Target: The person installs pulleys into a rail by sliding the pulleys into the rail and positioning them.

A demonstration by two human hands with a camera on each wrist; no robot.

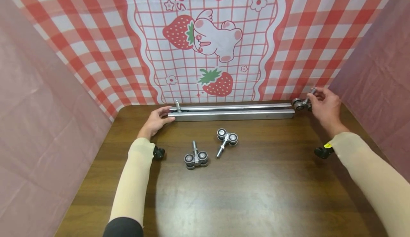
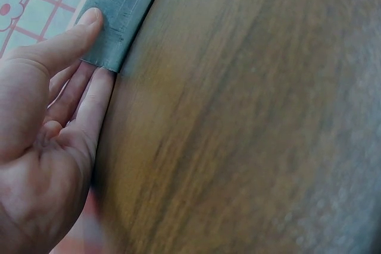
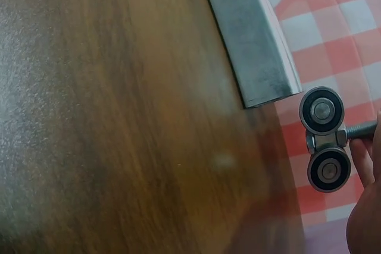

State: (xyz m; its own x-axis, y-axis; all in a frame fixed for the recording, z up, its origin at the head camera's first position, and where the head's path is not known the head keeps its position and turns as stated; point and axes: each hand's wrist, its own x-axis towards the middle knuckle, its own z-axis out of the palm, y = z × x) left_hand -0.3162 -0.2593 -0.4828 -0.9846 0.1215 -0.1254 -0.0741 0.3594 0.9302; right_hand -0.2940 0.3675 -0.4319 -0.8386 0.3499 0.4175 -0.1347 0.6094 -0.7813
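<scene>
A slotted metal track [image 1: 237, 116] lies along the far edge of the table. My left hand [image 1: 156, 122] grips its left end, the thumb [image 2: 89, 25] on the front face and the fingers at the end. Inside the track near that hand sits a roller trolley, only its upright bolt [image 1: 178, 106] plainly showing. Just past the track's right end, my right hand [image 1: 326, 107] pinches another roller trolley [image 3: 324, 141] by its bolt. Its wheels are beside the track's end [image 3: 271, 96], apart from it in the right wrist view.
Two more roller trolleys lie on the wooden table [image 1: 256, 194] in front of the track: one [image 1: 196, 158] with its bolt pointing away, the other [image 1: 226, 139] with its bolt towards me. A checked strawberry cloth [image 1: 217, 34] hangs behind, pink cloths [image 1: 378, 66] at the sides.
</scene>
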